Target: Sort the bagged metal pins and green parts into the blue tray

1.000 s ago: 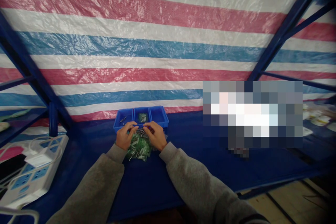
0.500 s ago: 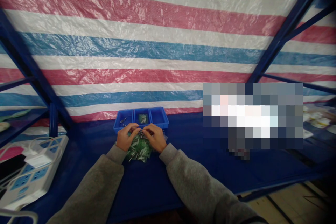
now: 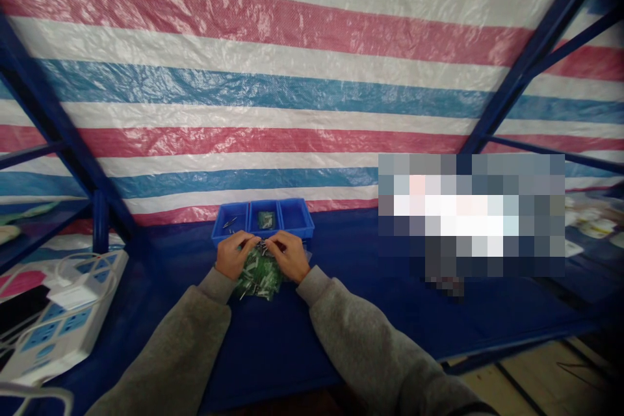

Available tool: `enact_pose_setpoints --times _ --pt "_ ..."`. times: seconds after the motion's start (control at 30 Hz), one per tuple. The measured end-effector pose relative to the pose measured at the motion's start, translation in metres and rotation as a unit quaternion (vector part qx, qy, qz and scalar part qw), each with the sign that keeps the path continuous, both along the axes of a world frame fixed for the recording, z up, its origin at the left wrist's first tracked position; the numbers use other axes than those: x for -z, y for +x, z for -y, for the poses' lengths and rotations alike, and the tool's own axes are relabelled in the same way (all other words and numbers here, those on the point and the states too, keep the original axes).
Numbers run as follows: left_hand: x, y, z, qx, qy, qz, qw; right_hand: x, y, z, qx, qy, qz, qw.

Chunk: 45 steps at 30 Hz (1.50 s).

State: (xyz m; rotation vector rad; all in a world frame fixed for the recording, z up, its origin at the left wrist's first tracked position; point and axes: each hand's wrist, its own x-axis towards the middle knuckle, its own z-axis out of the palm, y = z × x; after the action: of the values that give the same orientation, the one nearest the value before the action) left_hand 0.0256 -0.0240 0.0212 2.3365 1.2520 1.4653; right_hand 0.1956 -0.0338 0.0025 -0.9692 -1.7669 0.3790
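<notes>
Take the blue tray (image 3: 297, 233) with its three compartments as your landmark. Your left hand (image 3: 234, 256) and right hand (image 3: 291, 256) are just on the near side of it, in front of its left and middle compartments. Your hands are apart at the palms, but your thumbs and fingers bend inward so that the fingertips come close together. Small dark metallic bits (image 3: 264, 246) show between them; whether you pinch these or only touch them, I cannot tell.

The pile of green packets (image 3: 262, 276) lies nearer to you than the tray, between and below your hands, with slim metallic pieces showing among the green.

As for how far along you are, the tray's left compartment holds a few thin metal pieces (image 3: 230, 223), and its middle one a green packet (image 3: 266, 220). Far more lies in the pile than in the tray, so I judge the work to be at an early stage, with most of it left in front of you. What each packet contains is too small to make out.

Well to the left of the tray, and nearer you, sits a power strip (image 3: 65, 331) with a white adapter (image 3: 75, 294) on it. Behind the tray hangs a striped sheet (image 3: 292, 140).
</notes>
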Motion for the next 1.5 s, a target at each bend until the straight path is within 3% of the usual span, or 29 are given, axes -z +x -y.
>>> enact_pose_setpoints --times 0.27,0.4,0.7,0.83,0.97,1.3,1.5 --pt "0.0025 0.0006 -0.0038 0.056 -0.088 0.117 0.988 0.0045 -0.0004 -0.0059 -0.007 -0.011 -0.014 1.000" --pt "-0.0010 0.0025 -0.0034 0.053 -0.070 0.136 0.987 0.0047 0.0001 -0.0073 0.006 -0.019 -0.017 1.000" --pt "-0.0022 -0.0031 -0.0028 -0.067 0.020 -0.028 0.997 0.0038 0.0015 -0.0067 0.015 -0.034 -0.050 0.998" --pt "0.0011 -0.0047 -0.0060 -0.031 0.044 -0.043 0.998 0.0031 0.0012 -0.0062 0.017 -0.041 -0.062 0.997" --pt "0.0045 -0.0046 -0.0079 0.023 0.008 -0.015 1.000 0.0025 0.0016 -0.0059 0.020 -0.038 -0.070 0.997" --pt "0.0010 0.0008 -0.0004 0.061 -0.098 0.039 0.993 0.0030 -0.0005 -0.0055 -0.016 -0.024 -0.045 0.999" --pt "0.0010 0.0014 0.0001 0.074 -0.119 0.041 0.989 0.0016 -0.0001 -0.0039 -0.029 -0.025 -0.028 0.999"
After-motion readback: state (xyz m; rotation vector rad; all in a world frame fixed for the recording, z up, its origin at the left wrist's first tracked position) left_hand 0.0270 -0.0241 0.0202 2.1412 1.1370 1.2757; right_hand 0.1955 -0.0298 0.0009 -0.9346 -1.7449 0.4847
